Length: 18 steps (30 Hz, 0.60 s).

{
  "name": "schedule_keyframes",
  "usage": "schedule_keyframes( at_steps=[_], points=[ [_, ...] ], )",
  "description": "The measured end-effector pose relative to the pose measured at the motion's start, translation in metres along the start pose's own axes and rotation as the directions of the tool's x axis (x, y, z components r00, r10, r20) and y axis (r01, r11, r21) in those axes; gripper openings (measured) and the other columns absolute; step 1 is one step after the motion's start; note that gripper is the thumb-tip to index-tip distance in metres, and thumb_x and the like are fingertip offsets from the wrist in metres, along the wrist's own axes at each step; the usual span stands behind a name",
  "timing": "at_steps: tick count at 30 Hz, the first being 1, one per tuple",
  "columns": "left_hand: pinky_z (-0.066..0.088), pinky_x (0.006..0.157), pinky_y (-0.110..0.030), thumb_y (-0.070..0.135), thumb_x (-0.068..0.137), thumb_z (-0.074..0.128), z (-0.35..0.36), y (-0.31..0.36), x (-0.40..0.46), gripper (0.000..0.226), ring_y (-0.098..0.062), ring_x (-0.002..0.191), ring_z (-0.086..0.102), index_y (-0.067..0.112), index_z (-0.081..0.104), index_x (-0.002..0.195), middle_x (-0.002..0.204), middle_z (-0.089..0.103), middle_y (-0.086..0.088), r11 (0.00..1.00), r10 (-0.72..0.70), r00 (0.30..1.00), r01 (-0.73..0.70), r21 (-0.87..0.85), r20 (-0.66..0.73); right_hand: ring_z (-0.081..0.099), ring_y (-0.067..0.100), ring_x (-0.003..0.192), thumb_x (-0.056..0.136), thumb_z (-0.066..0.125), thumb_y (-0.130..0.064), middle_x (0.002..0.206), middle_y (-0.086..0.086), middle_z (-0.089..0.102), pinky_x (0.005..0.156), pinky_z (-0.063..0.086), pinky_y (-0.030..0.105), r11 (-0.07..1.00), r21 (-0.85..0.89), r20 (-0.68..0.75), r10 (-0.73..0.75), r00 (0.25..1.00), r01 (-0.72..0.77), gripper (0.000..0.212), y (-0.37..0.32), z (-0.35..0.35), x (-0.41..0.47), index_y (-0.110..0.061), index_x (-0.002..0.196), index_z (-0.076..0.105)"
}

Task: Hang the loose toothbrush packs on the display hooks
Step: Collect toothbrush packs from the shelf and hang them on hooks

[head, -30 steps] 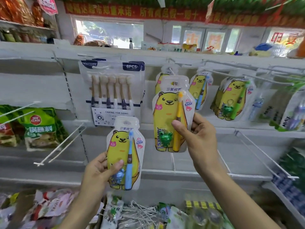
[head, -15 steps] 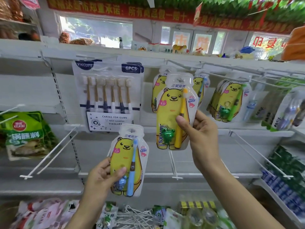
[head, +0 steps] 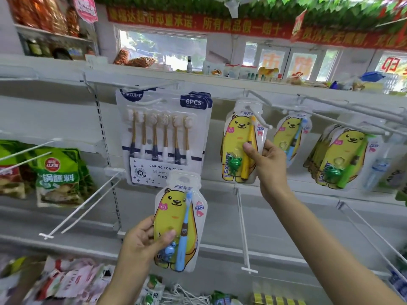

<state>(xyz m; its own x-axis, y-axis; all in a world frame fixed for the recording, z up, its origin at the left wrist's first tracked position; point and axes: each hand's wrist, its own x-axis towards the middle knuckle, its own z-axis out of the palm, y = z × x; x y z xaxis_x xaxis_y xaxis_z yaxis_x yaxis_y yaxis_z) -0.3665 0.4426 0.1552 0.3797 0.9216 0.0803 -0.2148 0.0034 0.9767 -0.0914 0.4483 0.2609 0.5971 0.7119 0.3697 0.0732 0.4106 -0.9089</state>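
My right hand (head: 267, 160) pinches a yellow-bear toothbrush pack with a yellow brush and green frog (head: 240, 142). Its hang hole sits on a white display hook (head: 263, 121) at the upper shelf rail. Lower down, my left hand (head: 143, 241) grips a second bear pack with a blue brush (head: 179, 219), held upright and away from any hook. Another blue-brush bear pack (head: 291, 137) hangs just right of my right hand. Several green-brush bear packs (head: 339, 157) hang further right.
A six-piece toothbrush card (head: 163, 137) hangs at centre left. Bare white hooks (head: 83, 208) jut out at lower left and another bare hook (head: 243, 230) at centre. Green food bags (head: 57, 175) hang at left. Loose packets and hooks (head: 176, 293) lie in a bin below.
My right hand has carried the yellow-brush pack up and to the right onto a hook. My left hand with the blue-brush pack has stayed about where it was.
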Motion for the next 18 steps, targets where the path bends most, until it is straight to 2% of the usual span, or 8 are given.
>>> schedule_keyframes(
  at_steps=[2, 5, 8, 10, 14, 16, 18],
  points=[
    [0.063, 0.078, -0.042, 0.007, 0.071, 0.072, 0.0, -0.001, 0.001, 0.039, -0.032, 0.09, 0.076, 0.005, 0.068, 0.11, 0.098, 0.078, -0.013, 1.0, -0.002, 1.0, 0.002, 0.013, -0.013, 0.076, 0.02, 0.092, 0.092, 0.069, -0.009, 0.097, 0.001, 0.078, 0.071, 0.062, 0.032, 1.0, -0.02, -0.006, 0.004, 1.0, -0.004, 0.016, 0.007, 0.0, 0.017, -0.012, 0.107, 0.069],
    [0.063, 0.064, -0.031, 0.006, 0.073, 0.072, 0.004, -0.003, 0.001, 0.036, -0.031, 0.086, 0.076, 0.006, 0.069, 0.109, 0.096, 0.078, -0.012, 1.0, 0.002, 0.999, -0.001, 0.014, -0.033, 0.076, 0.019, 0.088, 0.091, 0.07, -0.007, 0.092, -0.002, 0.078, 0.068, 0.061, 0.031, 0.999, -0.043, -0.007, 0.0, 1.0, 0.0, 0.018, 0.016, -0.001, 0.035, -0.006, 0.109, 0.069],
    [0.058, 0.054, -0.024, 0.004, 0.075, 0.07, 0.01, -0.004, 0.0, 0.033, -0.027, 0.08, 0.077, 0.006, 0.068, 0.108, 0.094, 0.079, -0.012, 1.0, 0.006, 0.999, -0.006, -0.004, -0.043, 0.076, 0.018, 0.088, 0.091, 0.071, -0.009, 0.089, -0.003, 0.078, 0.071, 0.062, 0.034, 0.998, -0.062, 0.007, -0.01, 1.0, 0.01, 0.012, 0.023, -0.004, 0.046, -0.009, 0.103, 0.07],
    [0.059, 0.059, -0.024, 0.002, 0.077, 0.07, 0.015, -0.005, -0.001, 0.033, -0.027, 0.085, 0.077, 0.006, 0.068, 0.11, 0.097, 0.079, -0.011, 1.0, 0.009, 0.999, -0.009, -0.005, -0.043, 0.076, 0.02, 0.088, 0.091, 0.071, -0.01, 0.089, -0.002, 0.078, 0.074, 0.062, 0.037, 0.997, -0.076, 0.023, -0.019, 1.0, 0.02, 0.008, 0.026, -0.006, 0.05, -0.012, 0.098, 0.069],
    [0.061, 0.07, -0.027, 0.003, 0.076, 0.071, 0.028, -0.008, -0.007, 0.036, -0.028, 0.091, 0.076, 0.005, 0.068, 0.112, 0.1, 0.078, -0.012, 1.0, 0.014, 1.0, -0.014, -0.001, -0.026, 0.076, 0.016, 0.085, 0.092, 0.07, -0.012, 0.087, -0.005, 0.078, 0.071, 0.061, 0.032, 0.995, -0.099, 0.054, -0.019, 0.998, 0.024, 0.006, 0.025, -0.009, 0.05, -0.016, 0.096, 0.069],
    [0.063, 0.074, -0.034, 0.004, 0.075, 0.072, 0.034, -0.009, -0.01, 0.037, -0.031, 0.093, 0.076, 0.005, 0.068, 0.112, 0.1, 0.078, -0.013, 1.0, 0.014, 1.0, -0.014, 0.006, -0.014, 0.076, 0.015, 0.085, 0.093, 0.07, -0.017, 0.09, -0.003, 0.077, 0.073, 0.062, 0.035, 0.991, -0.135, 0.054, -0.019, 0.998, 0.026, 0.005, 0.023, -0.011, 0.048, -0.016, 0.097, 0.068],
    [0.063, 0.076, -0.039, 0.005, 0.076, 0.072, 0.041, -0.008, -0.013, 0.038, -0.032, 0.093, 0.076, 0.005, 0.067, 0.113, 0.101, 0.078, -0.014, 1.0, 0.014, 1.0, -0.014, 0.009, 0.006, 0.075, 0.016, 0.088, 0.092, 0.071, -0.024, 0.096, 0.0, 0.076, 0.077, 0.063, 0.039, 0.977, -0.213, 0.031, -0.021, 0.999, 0.027, 0.013, 0.024, -0.014, 0.044, -0.015, 0.102, 0.069]
  ],
)
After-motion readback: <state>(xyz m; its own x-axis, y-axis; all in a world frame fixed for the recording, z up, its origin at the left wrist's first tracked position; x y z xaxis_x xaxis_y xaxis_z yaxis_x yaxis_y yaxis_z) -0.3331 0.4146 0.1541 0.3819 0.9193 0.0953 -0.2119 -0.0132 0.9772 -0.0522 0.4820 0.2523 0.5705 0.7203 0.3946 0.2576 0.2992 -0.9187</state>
